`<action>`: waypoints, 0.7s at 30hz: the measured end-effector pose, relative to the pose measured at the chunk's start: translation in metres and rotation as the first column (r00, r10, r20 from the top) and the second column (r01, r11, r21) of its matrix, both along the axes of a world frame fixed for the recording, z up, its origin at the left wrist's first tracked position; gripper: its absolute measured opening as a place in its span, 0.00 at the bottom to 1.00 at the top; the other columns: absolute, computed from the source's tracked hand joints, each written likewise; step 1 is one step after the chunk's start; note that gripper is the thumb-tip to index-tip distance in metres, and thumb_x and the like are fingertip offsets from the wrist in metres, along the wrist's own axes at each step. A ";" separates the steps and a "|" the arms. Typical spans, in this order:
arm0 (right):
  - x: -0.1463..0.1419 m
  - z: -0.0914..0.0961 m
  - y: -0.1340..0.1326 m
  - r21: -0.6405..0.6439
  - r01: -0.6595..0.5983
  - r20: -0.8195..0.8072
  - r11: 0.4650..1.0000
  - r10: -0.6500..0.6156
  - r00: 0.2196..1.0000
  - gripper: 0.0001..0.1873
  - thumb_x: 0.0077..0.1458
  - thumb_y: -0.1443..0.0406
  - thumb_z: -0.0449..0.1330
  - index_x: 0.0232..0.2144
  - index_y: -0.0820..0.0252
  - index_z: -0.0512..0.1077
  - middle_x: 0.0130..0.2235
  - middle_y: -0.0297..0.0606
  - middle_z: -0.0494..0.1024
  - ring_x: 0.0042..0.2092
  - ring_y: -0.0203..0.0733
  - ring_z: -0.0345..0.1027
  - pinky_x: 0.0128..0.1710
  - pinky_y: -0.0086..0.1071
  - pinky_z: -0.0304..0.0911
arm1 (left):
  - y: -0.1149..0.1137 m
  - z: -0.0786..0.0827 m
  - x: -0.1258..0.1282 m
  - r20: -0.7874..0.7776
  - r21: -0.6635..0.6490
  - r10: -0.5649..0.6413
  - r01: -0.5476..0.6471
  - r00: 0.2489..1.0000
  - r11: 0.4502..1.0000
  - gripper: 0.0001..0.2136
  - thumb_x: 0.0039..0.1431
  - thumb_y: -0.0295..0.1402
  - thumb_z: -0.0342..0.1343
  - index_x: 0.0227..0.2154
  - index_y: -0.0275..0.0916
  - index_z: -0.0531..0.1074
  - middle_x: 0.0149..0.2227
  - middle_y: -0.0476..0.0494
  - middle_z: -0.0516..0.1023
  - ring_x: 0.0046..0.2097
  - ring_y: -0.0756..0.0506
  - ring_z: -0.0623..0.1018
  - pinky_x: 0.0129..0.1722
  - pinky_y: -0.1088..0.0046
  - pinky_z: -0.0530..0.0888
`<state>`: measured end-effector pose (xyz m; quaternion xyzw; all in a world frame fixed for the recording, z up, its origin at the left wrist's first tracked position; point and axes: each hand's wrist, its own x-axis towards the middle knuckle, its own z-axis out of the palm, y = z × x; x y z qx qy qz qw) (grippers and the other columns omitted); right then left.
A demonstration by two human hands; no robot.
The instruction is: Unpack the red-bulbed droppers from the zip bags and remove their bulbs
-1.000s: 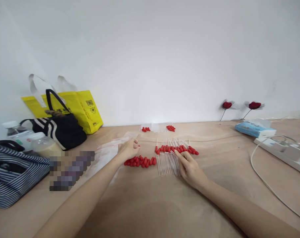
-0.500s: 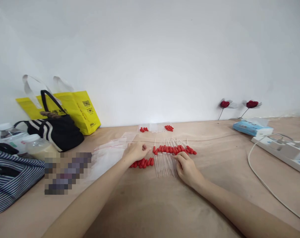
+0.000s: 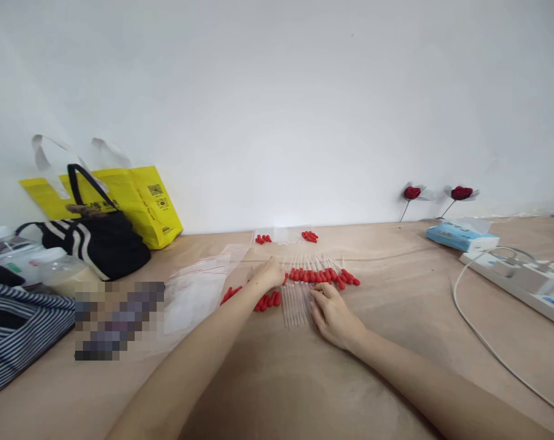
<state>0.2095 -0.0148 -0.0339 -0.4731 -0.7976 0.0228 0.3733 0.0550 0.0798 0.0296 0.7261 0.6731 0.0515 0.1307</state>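
Droppers with red bulbs lie in a row before me, their thin clear stems pointing away. Below that row, thin clear tubes point toward me. My left hand is closed at the row's left end, pinching a dropper by its red bulb; its fingertips are partly hidden. My right hand has bent fingers pressed together at the right edge of the clear tubes; what they pinch cannot be made out. More red bulbs lie below my left wrist, partly covered by the forearm.
Clear zip bags lie left of my hands. A filled clear bag with red bulbs at both ends lies by the wall. Bags, including a yellow one, and jars stand left. Tissues and a power strip with a cable are right.
My left hand has moved right to the leftmost dropper of the row, uncovering red bulbs to the left of my forearm. My right hand has shifted slightly left along the clear tubes.
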 end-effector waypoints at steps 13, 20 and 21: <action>0.003 0.001 -0.004 0.082 0.027 -0.034 0.996 -0.025 0.999 0.10 0.52 0.67 0.51 0.38 0.63 0.67 0.37 0.45 0.67 0.41 0.45 0.62 0.41 0.40 0.63 | -0.044 0.022 -0.022 -0.009 0.306 -0.145 0.141 0.989 0.942 0.07 0.57 0.28 0.44 0.38 0.39 0.61 0.36 0.44 0.72 0.37 0.46 0.73 0.34 0.72 0.66; 0.009 0.010 -0.010 0.342 0.143 -0.058 0.929 -0.131 0.990 0.15 0.53 0.64 0.52 0.44 0.61 0.65 0.42 0.45 0.70 0.45 0.46 0.62 0.43 0.42 0.58 | -0.086 -0.020 -0.056 -0.282 0.659 -0.484 0.534 0.828 0.530 0.08 0.58 0.25 0.41 0.27 0.38 0.62 0.28 0.48 0.70 0.32 0.48 0.71 0.40 0.65 0.68; 0.009 0.012 -0.012 0.366 0.116 -0.014 0.923 -0.119 0.993 0.17 0.53 0.63 0.52 0.45 0.61 0.65 0.43 0.45 0.70 0.46 0.47 0.62 0.44 0.43 0.57 | -0.088 -0.026 -0.057 -0.313 0.678 -0.504 0.561 0.805 0.475 0.09 0.58 0.24 0.40 0.27 0.38 0.62 0.27 0.48 0.70 0.31 0.49 0.71 0.42 0.65 0.67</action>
